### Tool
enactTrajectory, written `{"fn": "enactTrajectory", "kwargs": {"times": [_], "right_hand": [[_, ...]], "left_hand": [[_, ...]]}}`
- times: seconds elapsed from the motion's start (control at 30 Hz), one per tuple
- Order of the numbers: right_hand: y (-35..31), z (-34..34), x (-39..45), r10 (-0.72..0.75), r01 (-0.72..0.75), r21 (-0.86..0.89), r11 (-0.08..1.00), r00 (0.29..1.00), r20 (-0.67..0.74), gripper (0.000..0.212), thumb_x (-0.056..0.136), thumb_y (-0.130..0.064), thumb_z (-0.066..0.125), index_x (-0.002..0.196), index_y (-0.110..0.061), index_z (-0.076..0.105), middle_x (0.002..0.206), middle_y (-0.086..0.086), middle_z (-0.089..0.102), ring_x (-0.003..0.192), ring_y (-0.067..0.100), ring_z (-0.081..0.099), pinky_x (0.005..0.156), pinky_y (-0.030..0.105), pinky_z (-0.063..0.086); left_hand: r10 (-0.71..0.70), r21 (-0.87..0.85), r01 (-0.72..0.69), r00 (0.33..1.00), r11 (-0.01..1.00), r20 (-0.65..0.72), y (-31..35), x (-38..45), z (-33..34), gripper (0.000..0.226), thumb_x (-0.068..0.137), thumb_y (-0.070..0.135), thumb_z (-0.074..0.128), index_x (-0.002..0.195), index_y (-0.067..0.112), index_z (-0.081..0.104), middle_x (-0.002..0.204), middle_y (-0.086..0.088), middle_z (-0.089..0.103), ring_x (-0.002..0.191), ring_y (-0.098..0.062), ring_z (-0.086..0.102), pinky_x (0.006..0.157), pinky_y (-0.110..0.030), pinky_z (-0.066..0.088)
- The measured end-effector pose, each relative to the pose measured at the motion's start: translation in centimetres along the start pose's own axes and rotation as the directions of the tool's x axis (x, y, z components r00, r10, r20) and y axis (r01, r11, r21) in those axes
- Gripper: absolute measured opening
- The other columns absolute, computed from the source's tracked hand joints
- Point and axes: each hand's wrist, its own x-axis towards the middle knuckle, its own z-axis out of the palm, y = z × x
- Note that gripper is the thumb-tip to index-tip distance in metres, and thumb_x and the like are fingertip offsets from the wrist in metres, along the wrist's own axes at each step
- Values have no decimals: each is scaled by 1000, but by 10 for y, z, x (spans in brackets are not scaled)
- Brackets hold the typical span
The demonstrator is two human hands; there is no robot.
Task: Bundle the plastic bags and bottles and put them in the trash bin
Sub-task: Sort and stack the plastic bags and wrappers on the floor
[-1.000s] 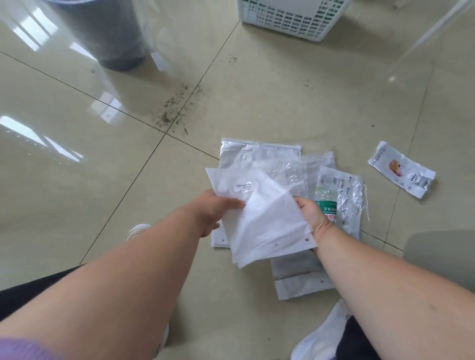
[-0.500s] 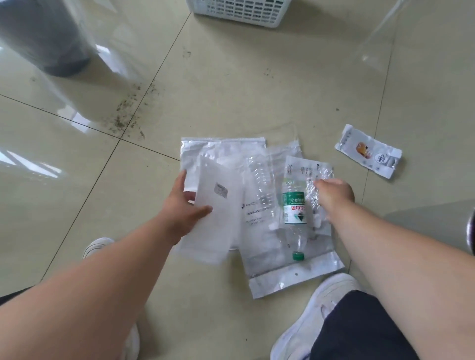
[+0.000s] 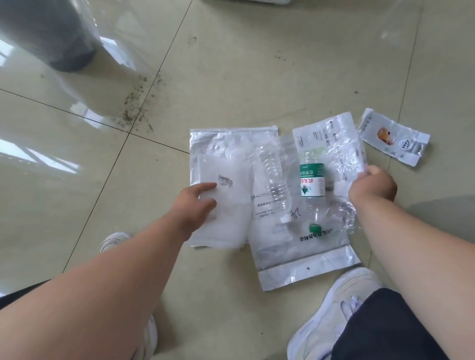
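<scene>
Several clear plastic bags lie overlapped on the tiled floor. My left hand [image 3: 198, 203] holds a white frosted bag [image 3: 226, 205] at its left edge. My right hand [image 3: 372, 186] pinches a crinkled clear bag [image 3: 341, 144] lifted over the pile. A clear bottle with a white cap [image 3: 276, 180] and a bottle with a green label and green cap [image 3: 311, 185] lie on a large zip bag [image 3: 303, 259]. A small printed snack wrapper [image 3: 393, 140] lies to the right. A dark trash bin [image 3: 51, 33] with a clear liner stands at far left.
My two white shoes [image 3: 334, 308] are on the floor below the pile. Dark specks of dirt [image 3: 136, 102] lie near the tile joint beside the bin. A white basket's edge [image 3: 246, 2] shows at the top.
The white bag was laid down on the left of the pile, uncovering the bottles. My right hand let go of it and took hold of the crinkled clear bag.
</scene>
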Motion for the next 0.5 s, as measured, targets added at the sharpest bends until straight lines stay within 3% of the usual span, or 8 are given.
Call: {"fn": "enactTrajectory", "kwargs": {"times": [0.1,0.2,0.27,0.33,0.37,0.43,0.5], "right_hand": [[-22,-27,-6,-132,136,-132,982,991,36,46,96,-13,47,135,-25,68,131,5,72,114,31,66,97,33,47],[-43,-50,-27,-334,330,-182,926,943,10,28,99,-14,48,117,-18,69,123,15,70,98,35,61,90,36,49],[-60,-57,-49,-431,427,-78,901,902,-31,28,101,-17,45,115,-15,69,119,16,71,101,38,64,91,40,52],[-79,-54,-76,-448,446,122,887,894,-9,29,101,-24,44,105,-23,72,104,10,73,89,35,69,80,42,60],[-86,-48,-93,-418,391,263,882,907,53,27,103,-24,45,98,-25,72,94,6,73,75,28,69,68,38,61],[-95,-31,-128,-325,96,548,831,884,338,29,108,-17,51,91,-25,73,72,-3,67,49,12,56,44,21,46],[-96,-15,-165,-272,-214,584,783,727,631,28,109,-14,54,96,-21,77,67,-6,62,45,4,47,40,15,38]], "left_hand": [[32,-30,-31,999,999,15,9,-8,-6,65,80,19,67,143,34,73,139,1,72,104,-28,81,96,-53,68],[55,-89,-54,998,995,14,16,-17,-10,68,78,27,73,146,33,72,142,-1,72,110,-26,79,99,-49,67],[80,-117,-77,997,990,23,20,-26,-12,70,75,42,80,144,37,73,141,2,71,114,-18,75,97,-41,65],[73,-148,-67,997,987,37,24,-34,-15,77,68,60,86,142,42,72,139,5,72,110,-16,71,86,-35,60],[62,-165,-53,997,985,50,25,-38,-15,84,65,67,87,144,41,72,139,6,72,109,-18,68,84,-34,56],[26,-216,-3,994,976,102,26,-46,-15,99,62,75,90,150,34,68,144,5,70,123,-22,65,93,-37,52],[9,-301,48,983,952,185,24,-51,-17,108,59,78,95,149,26,67,145,2,71,131,-25,65,106,-44,53]]}}
